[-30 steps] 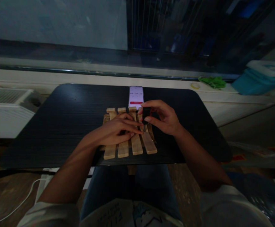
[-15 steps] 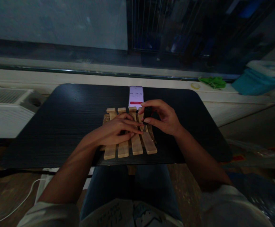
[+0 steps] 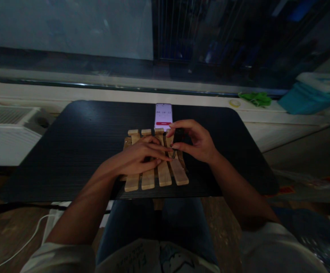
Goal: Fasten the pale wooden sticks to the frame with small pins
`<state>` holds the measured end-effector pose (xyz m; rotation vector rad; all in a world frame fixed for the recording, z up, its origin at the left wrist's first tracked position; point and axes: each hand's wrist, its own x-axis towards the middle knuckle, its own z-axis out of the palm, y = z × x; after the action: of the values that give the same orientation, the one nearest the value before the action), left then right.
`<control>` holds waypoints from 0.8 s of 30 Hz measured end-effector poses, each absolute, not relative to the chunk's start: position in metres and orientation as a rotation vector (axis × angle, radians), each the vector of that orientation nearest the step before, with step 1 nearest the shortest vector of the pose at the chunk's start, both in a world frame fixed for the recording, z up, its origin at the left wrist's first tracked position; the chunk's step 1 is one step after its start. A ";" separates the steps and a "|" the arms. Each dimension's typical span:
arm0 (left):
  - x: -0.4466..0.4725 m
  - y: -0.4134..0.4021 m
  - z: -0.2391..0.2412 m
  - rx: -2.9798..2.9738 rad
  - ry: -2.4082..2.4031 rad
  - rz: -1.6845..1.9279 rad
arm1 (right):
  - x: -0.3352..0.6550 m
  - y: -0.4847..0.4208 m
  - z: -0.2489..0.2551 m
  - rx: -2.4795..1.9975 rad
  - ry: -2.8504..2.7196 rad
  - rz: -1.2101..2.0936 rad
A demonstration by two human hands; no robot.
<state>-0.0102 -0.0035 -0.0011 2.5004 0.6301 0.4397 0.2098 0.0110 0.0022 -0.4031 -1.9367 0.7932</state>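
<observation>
A small rack of pale wooden slats (image 3: pixel 165 174) lies on the black table (image 3: pixel 76 151) in front of me. My left hand (image 3: pixel 138 156) rests on top of the slats, fingers stretched out toward the right and pressing down. My right hand (image 3: pixel 194 141) is just to the right, pinching a small black object (image 3: pixel 177 135) between thumb and fingers, its lower tip standing on the slats. What exactly the black object is stays unclear in the dim light.
A lit phone (image 3: pixel 163 115) showing a timer lies just beyond the slats. A window ledge behind holds a green cloth (image 3: pixel 255 98) and a blue tub (image 3: pixel 312 94). A white radiator (image 3: pixel 8 125) stands left; a white cable (image 3: pixel 25 242) trails on the floor.
The black object in my right hand has turned slightly between my fingers. The phone's timer has ticked on. Both hands stay in place.
</observation>
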 end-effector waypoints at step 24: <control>-0.011 -0.003 -0.002 2.498 0.611 0.443 | 0.215 0.010 0.004 -0.406 -1.993 0.826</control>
<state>-0.0107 -0.0027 -0.0019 2.4976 0.6108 0.4429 0.2146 0.0098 0.0038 -0.4055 -1.9928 0.8261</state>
